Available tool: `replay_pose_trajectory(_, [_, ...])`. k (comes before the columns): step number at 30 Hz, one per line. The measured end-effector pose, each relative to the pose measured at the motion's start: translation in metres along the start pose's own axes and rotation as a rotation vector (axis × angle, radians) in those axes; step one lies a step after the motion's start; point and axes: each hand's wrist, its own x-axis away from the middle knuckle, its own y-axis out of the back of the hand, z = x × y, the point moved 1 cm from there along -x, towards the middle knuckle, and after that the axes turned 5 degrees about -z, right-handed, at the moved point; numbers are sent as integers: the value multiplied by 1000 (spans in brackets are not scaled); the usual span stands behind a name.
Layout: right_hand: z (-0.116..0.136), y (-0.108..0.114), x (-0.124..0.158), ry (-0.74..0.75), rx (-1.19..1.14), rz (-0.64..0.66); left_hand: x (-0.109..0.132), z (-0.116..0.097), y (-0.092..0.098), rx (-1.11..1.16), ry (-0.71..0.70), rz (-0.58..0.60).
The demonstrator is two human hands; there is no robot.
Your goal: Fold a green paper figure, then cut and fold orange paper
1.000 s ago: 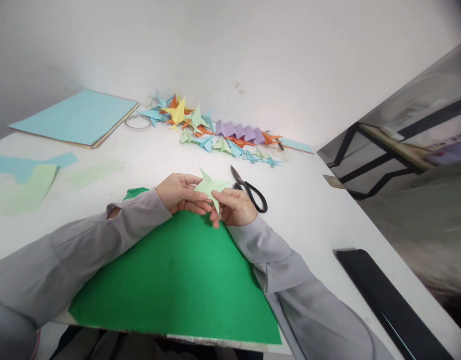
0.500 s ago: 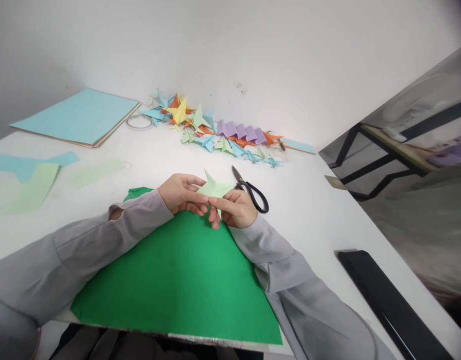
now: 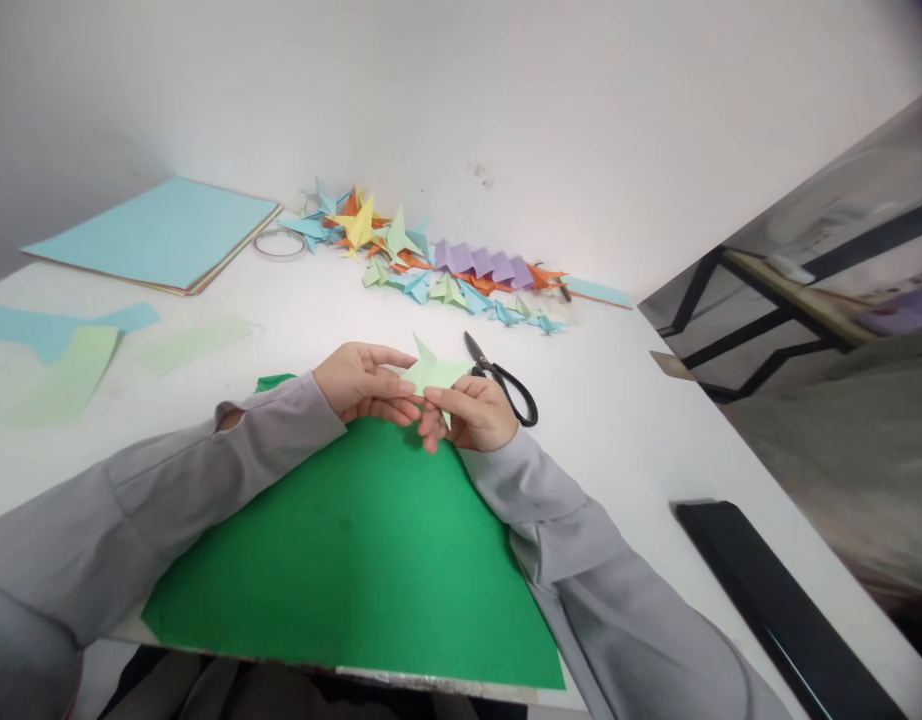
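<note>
Pale green paper, folded into a pointed star-like shape (image 3: 431,373), sits pinched between both hands just above the far edge of a large green sheet (image 3: 356,560) that lies on the white desk (image 3: 618,400). The left hand (image 3: 363,382) grips the left side of the folded shape, its fingers closed along the lower edge and the thumb stretched out on top. The right hand (image 3: 472,412) holds the right side, fingers curled tight over the paper so that part of the shape is hidden behind them. Both wrists wear grey sleeves and rest on or near the green sheet. Black-handled scissors (image 3: 506,380) lie on the desk just beside the right hand, blades pointing away from the person. Farther back, against the wall, a heap of folded paper figures (image 3: 423,262) in yellow, blue, orange, purple and green stretches across the desk. A clear tape ring (image 3: 279,243) lies near its left end, next to a stack of coloured paper (image 3: 157,232) with a light blue sheet on top. Loose offcuts (image 3: 63,350) of blue and pale green paper lie at the left. A black flat object (image 3: 776,600) lies near the right edge of the desk.
</note>
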Motion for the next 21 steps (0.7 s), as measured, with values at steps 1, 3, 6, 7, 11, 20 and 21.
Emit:
replay_pose_trajectory(1, [1, 1, 0, -17, -17, 8, 1, 0, 0, 10, 8, 3])
replay_pose_trajectory(3, [2, 1, 0, -47, -45, 21, 1, -1, -1, 32, 25, 4])
replay_pose_trajectory(6, [5, 1, 0, -67, -66, 24, 2, -2, -2, 59, 37, 3])
replay_pose_trajectory(7, [6, 0, 1, -70, -68, 21, 2, -3, -3, 65, 40, 5])
replay_pose_trajectory(11, [8, 0, 1, -70, -73, -5, 3, -4, -4, 91, 57, 32])
replay_pose_trajectory(20, [8, 12, -1, -65, 18, -35, 4, -7, -2, 127, 93, 105])
replay_pose_trajectory(21, [8, 12, -1, -61, 14, -9, 4, -8, -2, 130, 104, 102])
